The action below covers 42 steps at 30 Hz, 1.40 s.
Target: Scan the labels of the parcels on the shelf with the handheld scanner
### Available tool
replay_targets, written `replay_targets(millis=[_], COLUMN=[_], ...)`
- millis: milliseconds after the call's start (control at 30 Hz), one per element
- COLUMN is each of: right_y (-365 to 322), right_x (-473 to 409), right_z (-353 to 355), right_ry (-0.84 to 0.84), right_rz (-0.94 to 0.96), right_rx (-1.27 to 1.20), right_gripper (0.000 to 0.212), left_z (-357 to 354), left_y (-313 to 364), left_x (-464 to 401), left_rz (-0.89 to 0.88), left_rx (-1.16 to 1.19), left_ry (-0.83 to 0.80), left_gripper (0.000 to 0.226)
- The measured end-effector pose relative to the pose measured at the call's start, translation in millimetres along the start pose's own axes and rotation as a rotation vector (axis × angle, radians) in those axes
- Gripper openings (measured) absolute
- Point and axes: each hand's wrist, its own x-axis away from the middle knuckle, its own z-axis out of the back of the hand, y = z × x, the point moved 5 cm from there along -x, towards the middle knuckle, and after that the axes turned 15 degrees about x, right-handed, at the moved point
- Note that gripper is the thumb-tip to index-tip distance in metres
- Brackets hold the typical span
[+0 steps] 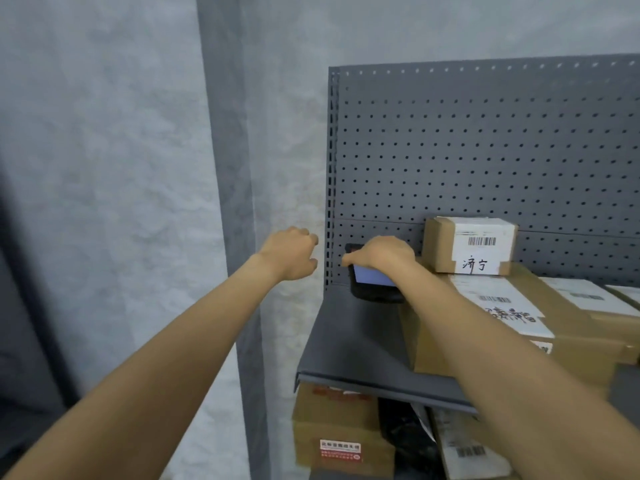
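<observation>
A black handheld scanner [372,284] with a lit blue screen leans at the back left of the grey shelf [349,344], against the pegboard. My right hand [382,252] grips its top edge from above. My left hand [294,252] hovers just left of the shelf's upright, fingers curled, holding nothing. A small cardboard parcel [472,244] with a barcode label and handwriting stands on top of a larger labelled parcel [502,317], right of the scanner. My right forearm hides part of the larger parcel.
More labelled cardboard parcels [588,299] fill the shelf to the right. Below the shelf sit a box with a red sticker [337,434] and another labelled parcel [471,452]. A grey pegboard [485,150] backs the shelf. A pale wall lies to the left.
</observation>
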Motion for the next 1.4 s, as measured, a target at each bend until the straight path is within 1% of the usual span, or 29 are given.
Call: replay_targets(millis=[100, 300, 600, 733, 967, 1067, 1233, 1400], right_y=[-11.7, -20.9, -26.7, -27.6, -29.5, -27.5, -25.0, -11.8], right_x=[-6.4, -16.6, -24.5, -26.7, -29.1, -31.3, -26.4, -1.0], right_z=[-20.2, -59.7, -87.1, -95.1, -96.5, -96.6, -96.6, -88.6], right_ry=[-0.036, -0.106, -0.085, -0.079, -0.059, -0.045, -0.063, 0.071], right_rz=[-0.016, -0.074, -0.088, -0.116, -0.158, -0.147, -0.128, -0.096], right_rx=[0.008, 0.012, 0.076, 0.105, 0.145, 0.157, 0.172, 0.125], right_gripper=[0.073, 0.069, 0.056, 0.056, 0.059, 0.061, 0.080, 0.091], left_z=[-13.0, -35.4, -59.9, -65.3, -68.5, -68.4, -65.2, -47.7], left_y=[-5.4, -10.8, -21.9, -25.0, -20.0, -14.8, -7.2, 2.6], left_x=[2.3, 5.6, 9.4, 8.4, 4.0, 1.3, -6.2, -25.4], left_rz=[0.000, -0.020, -0.024, -0.029, -0.039, -0.041, -0.040, -0.007], left_rx=[0.008, 0.044, 0.056, 0.057, 0.069, 0.073, 0.076, 0.112], left_ry=[-0.018, -0.032, -0.052, -0.058, -0.071, -0.073, -0.085, -0.068], left_gripper=[0.043, 0.042, 0.042, 0.042, 0.042, 0.043, 0.042, 0.038])
